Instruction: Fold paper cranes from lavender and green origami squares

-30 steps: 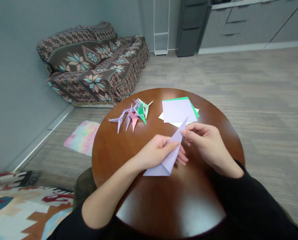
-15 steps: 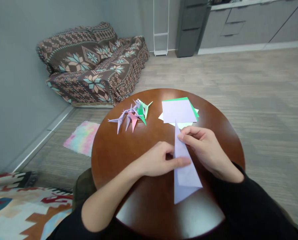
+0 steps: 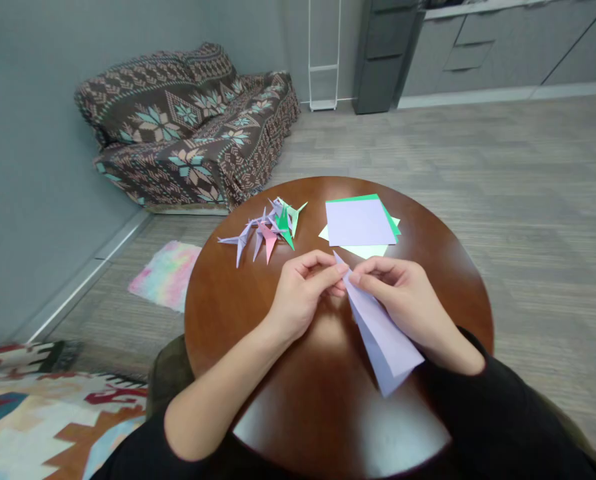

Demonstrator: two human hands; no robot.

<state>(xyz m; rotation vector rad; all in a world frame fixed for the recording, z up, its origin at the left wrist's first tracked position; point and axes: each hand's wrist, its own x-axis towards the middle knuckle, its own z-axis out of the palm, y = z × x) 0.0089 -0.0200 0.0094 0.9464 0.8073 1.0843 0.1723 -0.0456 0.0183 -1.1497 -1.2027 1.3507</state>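
Note:
A folded sheet of lavender origami paper [image 3: 382,333] is held above the table, narrow at its far tip and wide toward me, with its layers spread apart at the near end. My left hand [image 3: 305,290] pinches it close to the narrow tip, thumb on top. Just to the right, my right hand [image 3: 398,293] pinches the same paper along its upper edge, thumb against the near face. The two thumbs almost meet. Part of the right fingers is hidden behind the paper.
On the round brown table [image 3: 218,313], several folded paper cranes [image 3: 268,230] in lavender, pink and green lie at the far left. A stack of lavender, green and pale paper sheets [image 3: 362,223] lies beyond my hands. A patterned sofa [image 3: 188,133] stands behind.
My left hand has moved from the middle of the paper up to its narrow tip. The paper has tilted, its wide end swinging right, and my right hand has shifted slightly left.

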